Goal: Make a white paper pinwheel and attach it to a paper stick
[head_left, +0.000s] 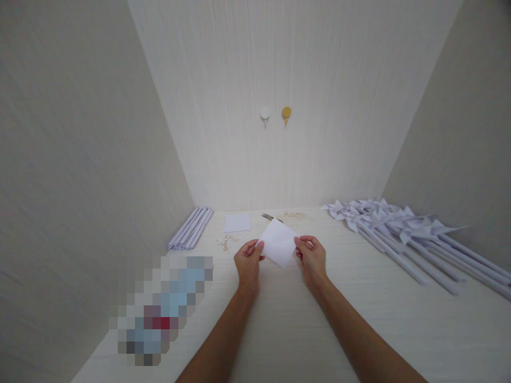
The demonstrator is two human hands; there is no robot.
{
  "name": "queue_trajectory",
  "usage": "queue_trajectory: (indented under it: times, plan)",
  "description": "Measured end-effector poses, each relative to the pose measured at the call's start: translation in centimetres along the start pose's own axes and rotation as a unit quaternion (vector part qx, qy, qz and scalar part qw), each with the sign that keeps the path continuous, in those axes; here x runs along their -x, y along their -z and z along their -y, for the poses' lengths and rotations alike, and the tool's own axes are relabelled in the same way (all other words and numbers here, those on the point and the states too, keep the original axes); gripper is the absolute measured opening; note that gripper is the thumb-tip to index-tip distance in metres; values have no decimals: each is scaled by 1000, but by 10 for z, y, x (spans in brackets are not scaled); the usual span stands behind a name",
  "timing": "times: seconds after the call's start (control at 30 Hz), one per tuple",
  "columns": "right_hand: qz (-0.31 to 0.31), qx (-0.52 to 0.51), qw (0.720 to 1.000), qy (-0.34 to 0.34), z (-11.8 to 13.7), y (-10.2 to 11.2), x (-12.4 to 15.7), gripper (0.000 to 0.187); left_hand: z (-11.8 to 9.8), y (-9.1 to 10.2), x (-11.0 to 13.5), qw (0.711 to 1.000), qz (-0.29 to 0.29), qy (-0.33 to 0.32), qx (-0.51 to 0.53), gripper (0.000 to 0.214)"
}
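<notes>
Between my two hands a square sheet of white paper is held up, turned so that its corners point left, right, up and down. My left hand pinches its left corner between thumb and fingers. At the right corner, my right hand grips the sheet the same way. A pair of scissors lies behind the sheet, partly hidden by it. Farther left, a stack of white square paper rests on the table, with small scattered cotton swab-like pieces in front of it.
Rolled white paper sticks lie at the left. Several white paper pinwheels on sticks are piled at the right. More small pieces lie near the back wall, which bears two hooks. A blurred-out object sits at the front left.
</notes>
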State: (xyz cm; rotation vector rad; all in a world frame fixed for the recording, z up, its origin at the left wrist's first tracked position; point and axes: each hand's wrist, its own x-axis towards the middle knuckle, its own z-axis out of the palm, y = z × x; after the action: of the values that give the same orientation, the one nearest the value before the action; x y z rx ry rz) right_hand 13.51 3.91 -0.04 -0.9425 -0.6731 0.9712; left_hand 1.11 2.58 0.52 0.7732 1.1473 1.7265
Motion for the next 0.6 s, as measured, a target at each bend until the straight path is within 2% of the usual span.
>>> queue_trajectory:
  times: [0.6]
  plan:
    - [-4,7,1000,-13,-1,0,-2,25,0,0,0,1000,-3,-2,0,30]
